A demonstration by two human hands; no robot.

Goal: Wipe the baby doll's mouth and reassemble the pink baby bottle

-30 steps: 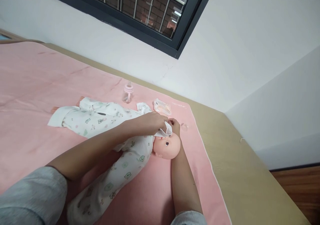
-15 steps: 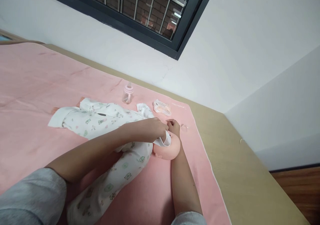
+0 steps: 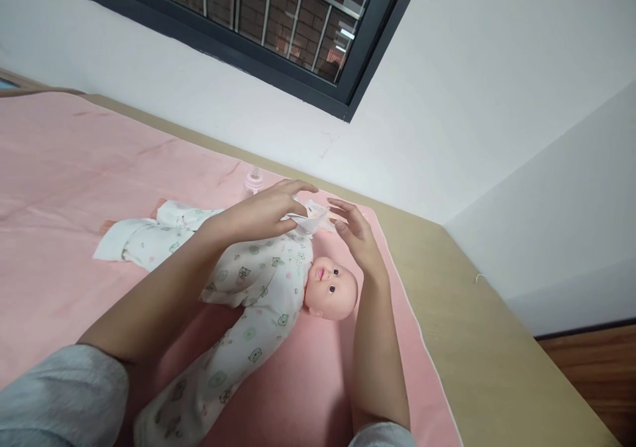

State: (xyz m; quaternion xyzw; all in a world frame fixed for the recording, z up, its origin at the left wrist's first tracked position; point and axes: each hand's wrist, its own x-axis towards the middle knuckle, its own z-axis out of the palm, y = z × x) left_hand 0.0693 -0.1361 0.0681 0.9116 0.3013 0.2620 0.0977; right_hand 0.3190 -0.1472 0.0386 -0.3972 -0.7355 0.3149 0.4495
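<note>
A baby doll [image 3: 332, 288] lies on its back in white printed clothes [image 3: 268, 268], head toward the right. My left hand [image 3: 271, 210] is above the doll's chest, pinching a thin white wipe [image 3: 304, 224] between thumb and fingers, with the index finger stretched out. Beyond the doll's head, my right hand [image 3: 358, 235] is open, its fingers apart and holding nothing. It is close to the wipe's right side. A small clear packet [image 3: 322, 216] lies behind the wipe, mostly covered by it and my hands.
A pink mat [image 3: 298, 381] covers much of the wooden surface [image 3: 437, 288]. A baby bottle [image 3: 254, 181] stands near the back edge, its lower part hidden by my left hand. A white wall and a dark-framed window [image 3: 342, 102] rise behind.
My left hand has lifted the wipe off the doll's face and moved it back toward the packet. My right hand has left the doll's head, moved up, and spread its fingers.
</note>
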